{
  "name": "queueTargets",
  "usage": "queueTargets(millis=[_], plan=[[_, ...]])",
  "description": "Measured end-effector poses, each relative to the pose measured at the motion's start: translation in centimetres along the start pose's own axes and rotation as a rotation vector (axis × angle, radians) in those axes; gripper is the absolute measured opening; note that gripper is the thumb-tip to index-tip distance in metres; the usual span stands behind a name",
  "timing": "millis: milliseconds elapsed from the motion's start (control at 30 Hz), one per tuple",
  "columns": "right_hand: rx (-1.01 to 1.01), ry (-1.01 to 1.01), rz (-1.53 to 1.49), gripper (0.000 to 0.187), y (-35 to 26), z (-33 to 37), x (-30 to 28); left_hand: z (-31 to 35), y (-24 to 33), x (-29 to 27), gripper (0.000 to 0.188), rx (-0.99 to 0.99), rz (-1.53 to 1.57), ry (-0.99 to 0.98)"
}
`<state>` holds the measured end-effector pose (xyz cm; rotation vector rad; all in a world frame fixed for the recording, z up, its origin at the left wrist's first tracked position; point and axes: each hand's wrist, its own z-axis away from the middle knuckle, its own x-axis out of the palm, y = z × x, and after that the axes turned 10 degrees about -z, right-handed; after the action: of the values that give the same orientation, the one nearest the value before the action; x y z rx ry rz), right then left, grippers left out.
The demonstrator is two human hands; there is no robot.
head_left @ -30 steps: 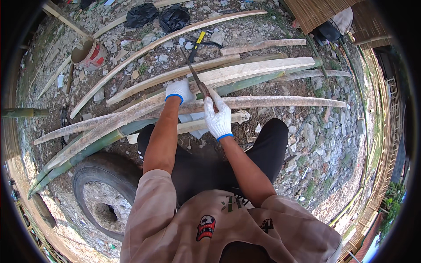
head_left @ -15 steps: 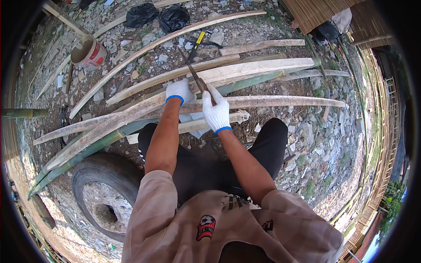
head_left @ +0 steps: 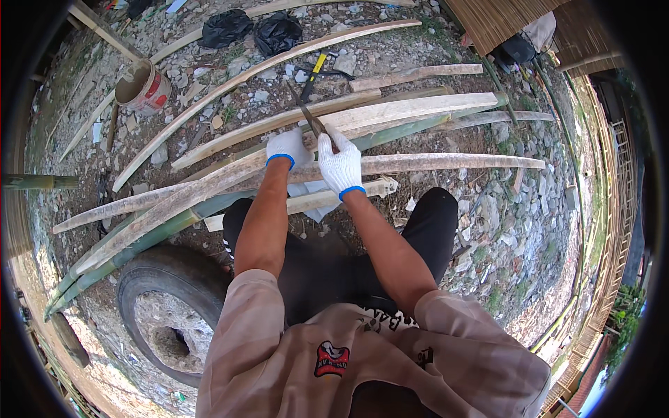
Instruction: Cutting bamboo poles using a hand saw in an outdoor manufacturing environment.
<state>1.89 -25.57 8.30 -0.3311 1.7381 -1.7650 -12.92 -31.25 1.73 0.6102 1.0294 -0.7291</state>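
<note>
My left hand (head_left: 288,146), in a white knitted glove with a blue cuff, is closed over a long pale wooden plank (head_left: 209,177) lying across the bamboo. Beside it, my gloved right hand (head_left: 339,161) is wrapped round the handle of a machete-like knife (head_left: 306,113). Its narrow dark blade slants away to the upper left, over the planks. Part of the handle is hidden by the fingers. A second pale plank (head_left: 432,106) runs to the right of the hands, on top of a green bamboo pole (head_left: 404,129). A weathered plank (head_left: 453,162) passes nearer my knees.
An old tyre (head_left: 174,279) lies at the left by my leg. Farther off are a hammer (head_left: 317,68) with a yellow-and-black handle, black plastic bags (head_left: 277,31) and a dirty bucket (head_left: 145,89). Loose wood strips lie on stony ground, with rubble (head_left: 502,230) at the right.
My right hand has shifted slightly left and away from me, closer to my left hand. The knife's tip has moved slightly right and toward me. My left hand keeps its hold on the plank.
</note>
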Motion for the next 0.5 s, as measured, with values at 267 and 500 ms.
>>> queueTargets(millis=[267,500], plan=[[0.165,-0.035,-0.098,0.043,-2.6,15.5,-7.5,2.2,-2.2,-1.9,0.068,-0.067,0.007,-0.106],[0.027,0.041,-0.029,0.042,-0.4,2.8,-0.2,-1.0,-1.0,0.4,0.073,0.001,0.066,-0.076]])
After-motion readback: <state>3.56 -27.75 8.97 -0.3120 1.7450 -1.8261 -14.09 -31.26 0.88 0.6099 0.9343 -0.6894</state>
